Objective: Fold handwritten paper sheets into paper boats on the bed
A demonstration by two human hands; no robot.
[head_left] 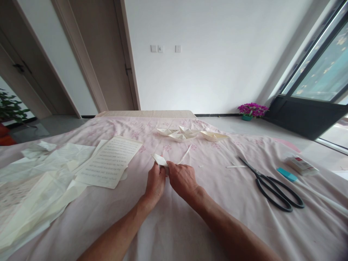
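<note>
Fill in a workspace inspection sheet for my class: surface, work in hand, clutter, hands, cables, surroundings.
Surface: rumpled pale pink cloth, paper boats standing towards its far edge.
Work in hand: small piece of folded paper.
Clutter: loose sheets on the left; scissors and box on the right; paper strip beyond the right hand.
Hands: left hand and right hand both grip the folded paper.
Cables: nothing seen for certain.
Surroundings: white wall, doors, potted flowers.
</note>
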